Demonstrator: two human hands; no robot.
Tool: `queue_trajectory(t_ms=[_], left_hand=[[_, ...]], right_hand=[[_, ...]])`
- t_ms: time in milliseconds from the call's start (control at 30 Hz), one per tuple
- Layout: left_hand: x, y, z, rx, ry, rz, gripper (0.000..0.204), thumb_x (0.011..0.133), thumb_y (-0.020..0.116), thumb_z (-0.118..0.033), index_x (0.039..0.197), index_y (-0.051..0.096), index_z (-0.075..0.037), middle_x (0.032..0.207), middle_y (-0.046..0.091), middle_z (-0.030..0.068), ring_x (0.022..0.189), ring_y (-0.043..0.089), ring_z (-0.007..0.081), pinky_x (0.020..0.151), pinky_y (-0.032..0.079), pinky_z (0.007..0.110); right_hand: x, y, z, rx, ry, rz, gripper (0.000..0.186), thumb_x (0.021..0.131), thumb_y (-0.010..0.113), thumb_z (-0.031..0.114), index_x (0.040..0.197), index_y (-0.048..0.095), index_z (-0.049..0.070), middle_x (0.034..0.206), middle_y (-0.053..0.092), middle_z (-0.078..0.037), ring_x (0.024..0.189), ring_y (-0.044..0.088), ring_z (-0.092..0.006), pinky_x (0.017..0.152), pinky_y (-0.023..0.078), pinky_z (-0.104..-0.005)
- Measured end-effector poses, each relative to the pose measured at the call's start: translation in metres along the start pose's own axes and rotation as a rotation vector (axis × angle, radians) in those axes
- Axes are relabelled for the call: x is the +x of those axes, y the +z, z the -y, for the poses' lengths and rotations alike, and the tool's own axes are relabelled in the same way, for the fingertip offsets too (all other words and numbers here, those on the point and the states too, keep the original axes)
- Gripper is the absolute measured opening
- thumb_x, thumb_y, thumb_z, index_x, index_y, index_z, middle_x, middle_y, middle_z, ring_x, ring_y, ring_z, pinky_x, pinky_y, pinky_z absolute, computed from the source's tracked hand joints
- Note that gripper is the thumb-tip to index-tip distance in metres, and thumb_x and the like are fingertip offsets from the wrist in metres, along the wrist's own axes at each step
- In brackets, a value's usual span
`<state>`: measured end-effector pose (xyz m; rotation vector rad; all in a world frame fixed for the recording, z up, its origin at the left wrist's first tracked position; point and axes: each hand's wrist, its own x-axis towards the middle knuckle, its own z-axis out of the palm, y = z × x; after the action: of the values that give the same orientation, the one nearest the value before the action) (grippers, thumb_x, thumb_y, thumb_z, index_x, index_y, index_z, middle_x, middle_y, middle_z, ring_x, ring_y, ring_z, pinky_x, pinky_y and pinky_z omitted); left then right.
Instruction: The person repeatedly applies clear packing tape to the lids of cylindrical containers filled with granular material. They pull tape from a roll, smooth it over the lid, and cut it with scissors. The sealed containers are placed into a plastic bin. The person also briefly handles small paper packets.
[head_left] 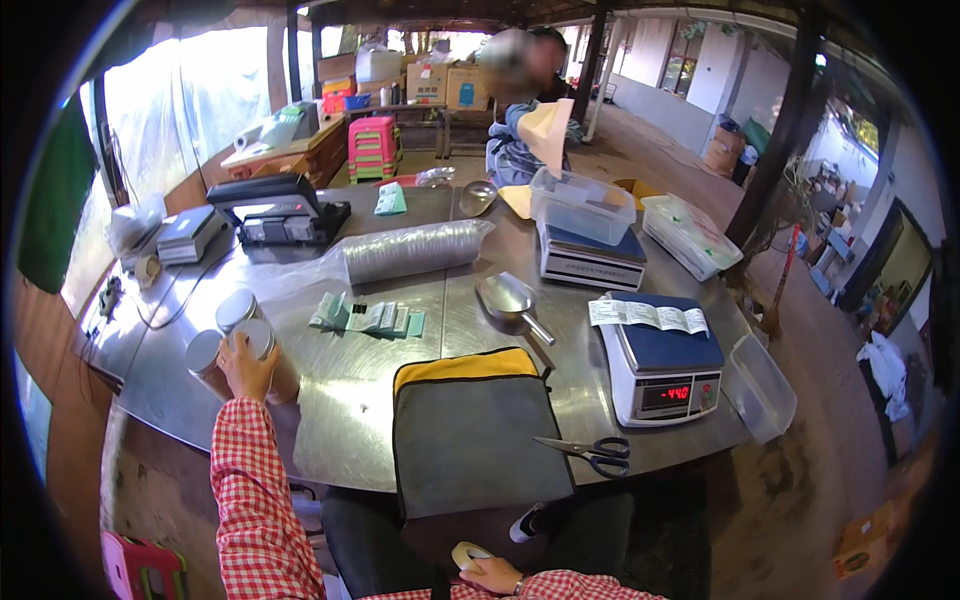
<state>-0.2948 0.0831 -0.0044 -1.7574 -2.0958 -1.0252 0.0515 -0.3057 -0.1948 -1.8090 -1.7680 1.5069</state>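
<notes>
Three jars with silver lids stand together at the table's left side. My left hand (pixel 247 370) is closed round the right-hand jar (pixel 286 380), its fingers at the lid's edge. Right beside it are the left jar (pixel 204 352) and the rear jar (pixel 236 310). Low in front of my lap, my right hand (pixel 492 576) grips a roll of pale tape (pixel 468 556). A grey and yellow zippered bag (pixel 478 435) lies flat at the table's front edge. Black-handled scissors (pixel 590 452) rest partly across its right side.
Printed green-white labels (pixel 368 318) and a metal scoop (pixel 508 298) lie mid-table, before a long sleeve of stacked lids (pixel 415 255). Right stand two scales, the nearer scale (pixel 662 360) bearing a label strip. A label printer (pixel 280 212) sits back left. Beyond, another person (pixel 535 130) holds a paper bag.
</notes>
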Motion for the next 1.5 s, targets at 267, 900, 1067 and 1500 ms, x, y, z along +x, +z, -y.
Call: queue_trajectory(t_ms=[267, 900, 1067, 1500], left_hand=[[-0.056, -0.050, -0.024, -0.186, 0.170, 0.042, 0.058, 0.058, 0.083, -0.027, 0.104, 0.054, -0.008, 0.108, 0.052, 0.0126, 0.103, 0.049, 0.0356, 0.091, 0.038, 0.046], [-0.203, -0.047, -0.286, -0.015, 1.091, 0.695, 0.072, 0.052, 0.083, -0.039, 0.115, 0.057, -0.016, 0.125, 0.047, 0.0218, 0.116, 0.046, 0.0407, 0.091, 0.040, 0.049], [-0.204, -0.047, -0.277, -0.212, 0.973, 0.742, 0.097, 0.056, 0.084, -0.043, 0.138, 0.040, -0.018, 0.137, 0.041, 0.0221, 0.121, 0.045, 0.0415, 0.099, 0.038, 0.049], [-0.220, -0.018, -0.123, -1.241, -0.038, 0.981, 0.101, 0.067, 0.082, -0.010, 0.145, 0.017, -0.010, 0.131, 0.045, 0.0120, 0.125, 0.044, 0.0235, 0.105, 0.034, 0.036]], right_hand=[[-0.003, -0.016, -0.038, 0.098, 0.058, -0.017, 0.054, 0.086, 0.056, 0.058, 0.086, 0.066, 0.005, 0.072, 0.068, -0.008, 0.071, 0.067, -0.0235, 0.067, 0.050, -0.0344], [0.007, -0.016, -0.058, 0.238, 0.002, 0.001, 0.048, 0.084, 0.060, 0.054, 0.077, 0.068, 0.007, 0.067, 0.068, -0.004, 0.065, 0.066, -0.0204, 0.065, 0.050, -0.0333], [0.006, -0.016, -0.062, 0.238, -0.088, 0.023, 0.046, 0.083, 0.064, 0.053, 0.079, 0.068, 0.007, 0.070, 0.069, -0.004, 0.066, 0.067, -0.0205, 0.065, 0.051, -0.0331], [-0.060, -0.065, 0.011, 1.575, -0.155, 0.024, 0.022, 0.089, 0.066, 0.024, 0.081, 0.059, 0.005, 0.068, 0.061, -0.005, 0.066, 0.060, -0.0136, 0.061, 0.048, -0.0279]])
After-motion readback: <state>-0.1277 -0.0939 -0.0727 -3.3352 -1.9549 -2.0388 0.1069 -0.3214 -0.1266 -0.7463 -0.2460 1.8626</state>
